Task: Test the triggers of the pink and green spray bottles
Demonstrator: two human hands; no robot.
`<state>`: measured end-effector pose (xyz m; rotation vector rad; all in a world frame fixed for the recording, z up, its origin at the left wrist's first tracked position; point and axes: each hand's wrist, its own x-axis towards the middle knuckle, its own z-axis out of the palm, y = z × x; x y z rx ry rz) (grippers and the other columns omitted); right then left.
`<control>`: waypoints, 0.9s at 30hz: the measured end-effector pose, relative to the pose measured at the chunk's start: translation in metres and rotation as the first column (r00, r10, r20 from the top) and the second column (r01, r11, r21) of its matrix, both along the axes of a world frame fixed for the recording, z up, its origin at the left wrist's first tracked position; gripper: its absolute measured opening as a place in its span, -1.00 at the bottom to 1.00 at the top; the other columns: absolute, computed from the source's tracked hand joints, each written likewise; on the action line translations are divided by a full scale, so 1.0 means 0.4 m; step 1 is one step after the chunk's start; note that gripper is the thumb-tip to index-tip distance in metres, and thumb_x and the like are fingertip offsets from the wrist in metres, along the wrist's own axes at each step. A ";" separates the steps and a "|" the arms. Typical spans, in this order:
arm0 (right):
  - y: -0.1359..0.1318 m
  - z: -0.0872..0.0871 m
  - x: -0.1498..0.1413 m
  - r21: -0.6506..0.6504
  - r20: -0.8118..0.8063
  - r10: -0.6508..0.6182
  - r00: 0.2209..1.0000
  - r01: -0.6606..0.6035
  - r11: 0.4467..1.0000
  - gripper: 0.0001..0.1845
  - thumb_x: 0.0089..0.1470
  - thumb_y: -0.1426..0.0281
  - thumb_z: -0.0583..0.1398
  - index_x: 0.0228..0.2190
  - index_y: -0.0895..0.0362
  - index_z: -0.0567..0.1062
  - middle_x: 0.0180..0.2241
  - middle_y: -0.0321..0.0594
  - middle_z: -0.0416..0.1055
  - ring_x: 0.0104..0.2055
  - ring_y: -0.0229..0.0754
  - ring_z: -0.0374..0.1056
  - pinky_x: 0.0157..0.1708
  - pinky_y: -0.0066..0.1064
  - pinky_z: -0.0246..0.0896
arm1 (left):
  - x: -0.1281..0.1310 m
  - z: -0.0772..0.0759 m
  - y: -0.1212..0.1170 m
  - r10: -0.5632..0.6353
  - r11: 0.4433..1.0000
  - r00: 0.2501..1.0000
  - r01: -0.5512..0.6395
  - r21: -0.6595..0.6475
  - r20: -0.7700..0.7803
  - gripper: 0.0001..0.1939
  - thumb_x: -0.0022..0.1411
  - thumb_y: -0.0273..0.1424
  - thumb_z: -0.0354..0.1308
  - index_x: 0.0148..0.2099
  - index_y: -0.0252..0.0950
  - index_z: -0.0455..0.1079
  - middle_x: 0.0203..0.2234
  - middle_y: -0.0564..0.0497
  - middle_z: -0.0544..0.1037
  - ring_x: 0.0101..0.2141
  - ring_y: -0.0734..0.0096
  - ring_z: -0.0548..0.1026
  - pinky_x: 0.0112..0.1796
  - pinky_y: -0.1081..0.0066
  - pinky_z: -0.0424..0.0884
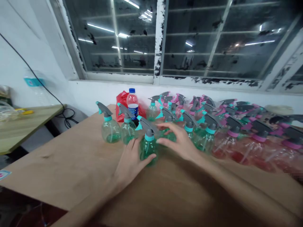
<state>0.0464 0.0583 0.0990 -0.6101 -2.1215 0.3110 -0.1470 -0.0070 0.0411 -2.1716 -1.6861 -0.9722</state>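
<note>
A green spray bottle (149,146) with a grey and turquoise trigger head stands upright on the wooden table. My left hand (132,159) is wrapped round its lower left side, thumb across the front. To the right of its spray head is my right hand (176,138), fingers apart and curved toward the neck; whether they touch it I cannot tell. Just left stand two more green spray bottles, one nearer (127,130) and one at the far left (110,130). Behind my right hand another green bottle (169,135) is partly hidden.
Rows of green spray bottles (205,138) and pink spray bottles (252,145) fill the table's right side. A blue-capped drink bottle (132,102) and a red plastic bag (120,97) stand by the wall. A black cable (68,115) hangs beside the left table (44,121).
</note>
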 end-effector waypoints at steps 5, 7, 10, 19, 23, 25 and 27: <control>0.068 0.051 0.023 0.263 0.049 -0.382 0.923 0.357 0.896 -0.71 0.16 0.24 0.11 -0.27 0.20 0.48 -0.29 -0.05 0.47 -0.25 -0.04 0.39 -0.24 -0.20 0.29 | -0.016 0.022 0.060 0.108 0.994 0.990 -0.106 0.029 -0.090 -0.40 0.26 0.03 0.04 0.08 -0.39 0.23 -0.17 -0.19 0.45 -0.11 -0.05 0.38 -0.15 0.05 0.27; 0.097 0.068 0.016 0.331 0.089 -0.467 0.880 0.416 0.847 -0.67 0.15 0.24 0.11 -0.25 0.26 0.49 -0.28 0.04 0.48 -0.19 0.09 0.37 -0.17 -0.08 0.22 | -0.017 0.035 0.077 0.132 0.991 0.982 -0.127 0.039 -0.136 -0.39 0.27 0.02 0.03 0.09 -0.40 0.26 -0.11 -0.23 0.42 -0.07 -0.09 0.33 -0.14 0.05 0.23; 0.136 0.079 -0.002 0.417 0.167 -0.561 0.811 0.458 0.785 -0.59 0.16 0.19 0.08 -0.22 0.29 0.50 -0.27 0.10 0.50 -0.15 0.20 0.36 -0.06 0.05 0.06 | -0.022 0.050 0.097 0.163 0.986 0.968 -0.155 0.052 -0.192 -0.37 0.26 0.02 0.04 0.12 -0.41 0.27 -0.06 -0.27 0.37 -0.05 -0.12 0.28 -0.14 0.06 0.20; 0.183 0.058 -0.027 0.479 0.319 -0.636 0.703 0.459 0.748 -0.52 0.26 0.22 -0.05 -0.18 0.33 0.49 -0.49 0.00 0.52 -0.34 0.07 0.45 0.08 0.09 -0.20 | -0.025 0.054 0.133 0.193 0.981 0.945 -0.183 0.064 -0.264 -0.30 0.27 0.05 0.00 0.19 -0.45 0.23 -0.11 -0.26 0.36 -0.09 -0.09 0.26 -0.14 0.10 0.18; 0.173 0.062 -0.017 0.448 0.351 -0.585 0.731 0.417 0.791 -0.52 0.26 0.19 -0.03 -0.15 0.32 0.47 -0.46 -0.02 0.54 -0.32 0.03 0.47 0.10 0.04 -0.20 | -0.023 0.047 0.117 0.219 0.976 0.942 -0.205 0.078 -0.255 -0.22 0.28 0.08 -0.08 0.25 -0.50 0.12 -0.10 -0.30 0.35 -0.09 -0.12 0.26 -0.16 0.09 0.19; 0.161 0.066 -0.010 0.435 0.361 -0.558 0.748 0.394 0.810 -0.53 0.26 0.18 -0.04 -0.17 0.28 0.48 -0.45 -0.05 0.55 -0.33 0.00 0.48 0.10 0.02 -0.20 | -0.021 0.045 0.097 0.236 0.971 0.941 -0.220 0.093 -0.244 -0.20 0.29 0.08 -0.11 0.27 -0.51 0.06 -0.10 -0.31 0.34 -0.10 -0.12 0.27 -0.16 0.08 0.20; 0.145 0.070 -0.003 0.425 0.365 -0.534 0.763 0.374 0.825 -0.54 0.26 0.18 -0.03 -0.18 0.26 0.48 -0.44 -0.07 0.55 -0.31 0.00 0.48 0.10 0.02 -0.18 | -0.016 0.047 0.070 0.237 0.970 0.945 -0.216 0.112 -0.224 -0.22 0.30 0.08 -0.11 0.28 -0.47 0.04 -0.11 -0.29 0.34 -0.11 -0.11 0.28 -0.18 0.09 0.22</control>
